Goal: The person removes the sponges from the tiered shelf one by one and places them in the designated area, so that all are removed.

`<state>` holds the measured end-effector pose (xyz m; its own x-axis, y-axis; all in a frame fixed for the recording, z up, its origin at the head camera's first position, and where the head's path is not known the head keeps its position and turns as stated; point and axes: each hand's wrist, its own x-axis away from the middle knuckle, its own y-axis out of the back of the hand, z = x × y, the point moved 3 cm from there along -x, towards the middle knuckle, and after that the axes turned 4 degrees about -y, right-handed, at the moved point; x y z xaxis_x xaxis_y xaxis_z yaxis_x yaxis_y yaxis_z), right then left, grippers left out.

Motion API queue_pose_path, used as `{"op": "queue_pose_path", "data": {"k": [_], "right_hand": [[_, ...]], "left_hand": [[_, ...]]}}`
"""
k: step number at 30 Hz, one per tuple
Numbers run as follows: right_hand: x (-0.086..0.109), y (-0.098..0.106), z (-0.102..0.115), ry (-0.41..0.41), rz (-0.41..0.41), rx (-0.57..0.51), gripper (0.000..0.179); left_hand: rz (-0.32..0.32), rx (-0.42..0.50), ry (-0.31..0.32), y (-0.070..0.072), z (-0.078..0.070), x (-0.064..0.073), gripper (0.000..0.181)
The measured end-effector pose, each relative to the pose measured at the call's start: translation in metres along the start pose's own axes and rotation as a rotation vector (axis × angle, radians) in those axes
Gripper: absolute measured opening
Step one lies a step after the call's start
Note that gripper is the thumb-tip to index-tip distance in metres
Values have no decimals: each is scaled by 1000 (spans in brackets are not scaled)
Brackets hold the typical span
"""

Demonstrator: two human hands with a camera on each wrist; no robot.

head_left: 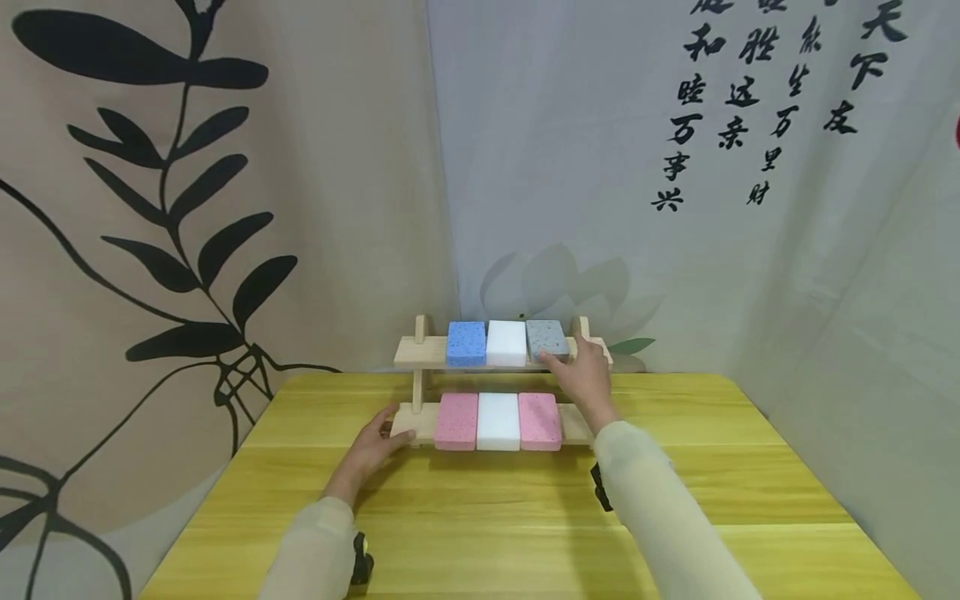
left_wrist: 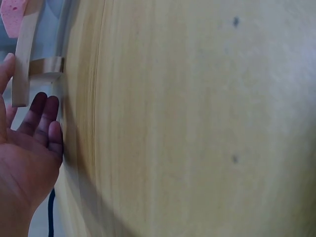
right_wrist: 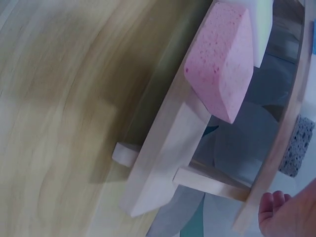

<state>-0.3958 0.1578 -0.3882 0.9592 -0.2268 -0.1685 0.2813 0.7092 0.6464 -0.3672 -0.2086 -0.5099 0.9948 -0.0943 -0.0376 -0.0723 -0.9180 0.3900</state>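
Observation:
A two-tier wooden rack (head_left: 427, 353) stands at the back of the table. Its upper shelf bears a blue sponge (head_left: 466, 343), a white sponge (head_left: 506, 342) and a grey sponge (head_left: 546, 336). On the lower shelf lie two pink sponges (head_left: 456, 422) with a white one (head_left: 498, 422) between them. My left hand (head_left: 371, 446) grips the lower shelf's left end, thumb in front and fingers round the end. My right hand (head_left: 587, 379) is at the upper shelf's right side, thumb on the grey sponge's lower edge and index finger by its right side; the other fingers (right_wrist: 278, 200) are curled.
The yellow wooden table (head_left: 480, 517) reaches forward from the rack. Behind it hangs a pale cloth (head_left: 525, 167) with plant motifs and black characters. Black straps with small devices (head_left: 362, 560) show at both wrists. A dark cable (left_wrist: 51, 215) runs below the left hand.

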Motion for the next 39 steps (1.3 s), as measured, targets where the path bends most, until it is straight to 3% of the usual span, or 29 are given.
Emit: {"op": "queue_pose_path", "data": {"k": [9, 23, 39], "right_hand": [[0, -14, -2, -55, -51, -56, 91], [-3, -28, -1, -77, -147, -20, 93], [-3, -38, 0, -107, -190, 8, 89]], "left_hand": [[-15, 0, 10, -1, 2, 0, 77], [-19, 26, 10, -3, 5, -1, 78], [-34, 31, 3, -1, 5, 1, 76]]}}
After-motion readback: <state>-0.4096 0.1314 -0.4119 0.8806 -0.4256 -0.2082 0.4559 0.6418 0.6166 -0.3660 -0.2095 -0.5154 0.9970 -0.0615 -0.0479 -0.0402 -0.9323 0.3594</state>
